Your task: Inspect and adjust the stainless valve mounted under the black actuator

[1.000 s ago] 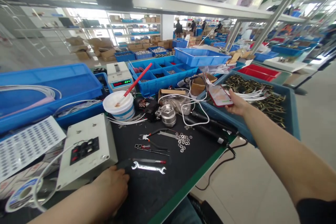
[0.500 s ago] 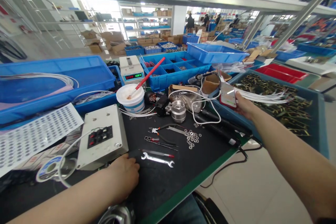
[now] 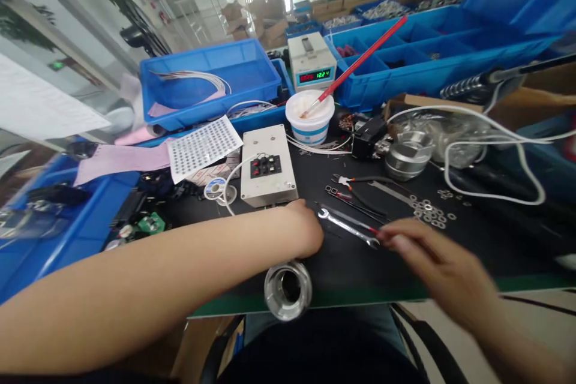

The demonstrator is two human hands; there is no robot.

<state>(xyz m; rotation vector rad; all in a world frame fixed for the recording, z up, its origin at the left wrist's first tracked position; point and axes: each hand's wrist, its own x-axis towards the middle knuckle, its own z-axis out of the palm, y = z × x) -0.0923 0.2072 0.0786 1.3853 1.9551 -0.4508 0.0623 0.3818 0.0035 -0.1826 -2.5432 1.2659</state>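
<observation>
Fingers (image 3: 396, 239) of the right hand (image 3: 443, 273) pinch toward the near end of a red-tipped tool (image 3: 360, 225) beside the wrench (image 3: 347, 228) on the black worktop (image 3: 360, 264).
Left hand (image 3: 306, 229) rests loosely curled, holding nothing, just behind a metal fitting (image 3: 288, 289) at the near edge. Picking-up stage, apparently; closing cleanly on the thin tool comes next.

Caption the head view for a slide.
Right hand reaches the open-ended wrench on the black mat; left hand rests beside a metal fitting.
</observation>
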